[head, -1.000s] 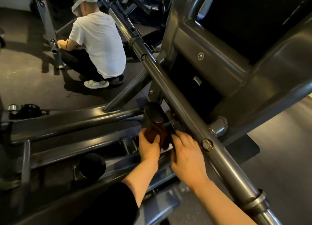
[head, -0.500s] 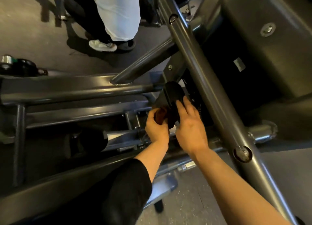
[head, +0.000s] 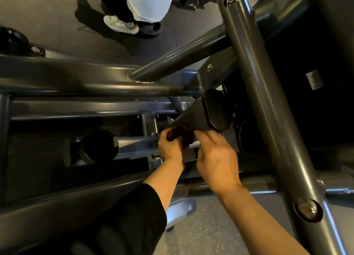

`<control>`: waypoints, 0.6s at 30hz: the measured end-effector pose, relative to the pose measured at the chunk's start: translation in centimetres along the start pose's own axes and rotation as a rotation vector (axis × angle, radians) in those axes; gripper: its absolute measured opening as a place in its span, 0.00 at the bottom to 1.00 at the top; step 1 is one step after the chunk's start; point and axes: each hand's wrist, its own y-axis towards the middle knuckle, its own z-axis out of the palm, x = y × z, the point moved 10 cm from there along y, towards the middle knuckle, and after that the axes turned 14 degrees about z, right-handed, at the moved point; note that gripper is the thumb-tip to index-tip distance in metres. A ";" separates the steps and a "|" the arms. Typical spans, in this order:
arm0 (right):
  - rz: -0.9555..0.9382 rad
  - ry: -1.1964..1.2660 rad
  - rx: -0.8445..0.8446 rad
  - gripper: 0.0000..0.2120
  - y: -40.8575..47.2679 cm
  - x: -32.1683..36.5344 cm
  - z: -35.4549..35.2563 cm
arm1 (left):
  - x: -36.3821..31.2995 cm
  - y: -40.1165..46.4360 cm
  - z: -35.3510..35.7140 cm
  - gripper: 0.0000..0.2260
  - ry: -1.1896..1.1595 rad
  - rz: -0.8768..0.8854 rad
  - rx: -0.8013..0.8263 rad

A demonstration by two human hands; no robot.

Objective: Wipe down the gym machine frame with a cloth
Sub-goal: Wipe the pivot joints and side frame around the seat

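- The left hand point(head: 169, 146) pinched a dark brown cloth point(head: 179, 133), its fingers curled round the bunched fabric, and pressed it against the underside of a short black post point(head: 193, 117) deep inside the frame point(head: 254, 78).
- The cloth sat at the lower end of that post, just below its rounded cap point(head: 215, 110), and between the two hands.
- The right hand point(head: 218, 159) lay just beside the cloth, fingers stretched forward toward it and blurred; whether they touched the fabric or the post could not be told, and they seemed to grip nothing.
- Around the hands ran the frame's tubes: a long diagonal bar point(head: 268, 105) along the right side, a thick horizontal beam point(head: 76, 82) toward the left edge of the frame, and a brace point(head: 182, 55) welded into that beam.
- A black roller point(head: 98, 146) sat on a shiny rod at the frame's lower left, apart from the cloth.
- Beyond the frame's far edge another person stood on the floor (only a shoe point(head: 120, 24) and a pale garment showed).
- Judging from this, the wiping was somewhere in progress: the cloth was working one small inner part, and nothing in view showed which tubes had been cleaned.
- The large bars and beam looked glossy but gave no clear sign of wiped or unwiped, so most of the frame may have remained.
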 end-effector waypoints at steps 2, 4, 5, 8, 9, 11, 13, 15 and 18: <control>0.046 -0.095 0.211 0.34 0.0 0.5 3.6 | -0.9 -0.6 0.5 0.14 -0.097 -0.037 0.101; 0.097 -0.131 0.298 0.38 0.1 0.3 5.7 | -1.5 -1.4 0.7 0.13 -0.164 -0.106 0.189; 0.087 -0.117 0.283 0.37 0.3 0.6 5.9 | -1.6 -1.8 0.8 0.12 -0.197 -0.148 0.232; -0.018 -0.149 0.138 0.30 0.7 2.0 4.6 | -1.5 -3.1 0.9 0.09 -0.268 -0.264 0.357; -0.038 -0.187 0.092 0.27 0.7 2.1 4.0 | -1.8 -3.4 0.9 0.09 -0.253 -0.254 0.400; -0.092 -0.260 0.024 0.26 0.3 2.3 2.7 | -2.6 -3.9 1.4 0.09 -0.182 -0.204 0.482; -0.150 -0.342 0.003 0.26 0.0 2.5 2.3 | -3.3 -3.9 1.5 0.13 -0.094 -0.130 0.522; -0.169 -0.438 0.028 0.26 -0.3 2.1 3.1 | -3.3 -2.9 0.6 0.18 -0.025 -0.070 0.489; -0.136 -0.542 0.114 0.26 -0.1 1.9 5.5 | -3.1 -0.6 -2.7 0.19 0.211 0.015 0.406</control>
